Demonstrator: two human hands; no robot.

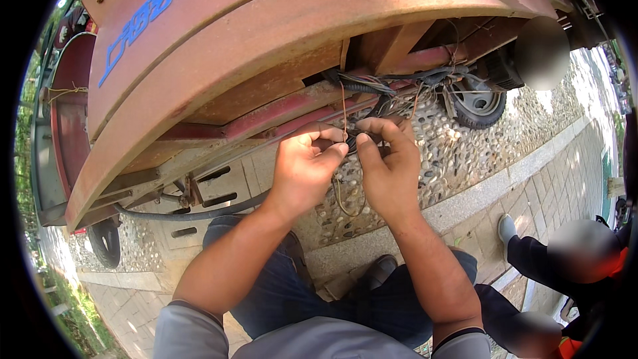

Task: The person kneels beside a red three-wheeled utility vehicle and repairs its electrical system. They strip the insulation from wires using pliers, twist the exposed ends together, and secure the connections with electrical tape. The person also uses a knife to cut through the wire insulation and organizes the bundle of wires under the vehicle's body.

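Both of my hands are raised in front of me beneath the edge of a rusty orange metal vehicle body (pixel 312 16). My left hand (pixel 302 173) is closed, thumb and forefinger pinching a thin orange electrical wire (pixel 345 105) that hangs from above. Close beside it, my right hand (pixel 392 173) is closed in a pinch too, on wire at nearly the same spot; its exact grip is partly hidden by the fingers. Another thin orange wire (pixel 417 101) runs down behind my right hand. Below the fingers dangles a loop of yellowish wire (pixel 340 205).
A tangled wiring bundle (pixel 372 85) runs under the body toward a small wheel (pixel 475 106) at right. A black hose (pixel 199 215) curves at left, near another wheel (pixel 104 242). Pebbled paving (pixel 452 159) lies below. People in dark clothing (pixel 541 262) are at lower right.
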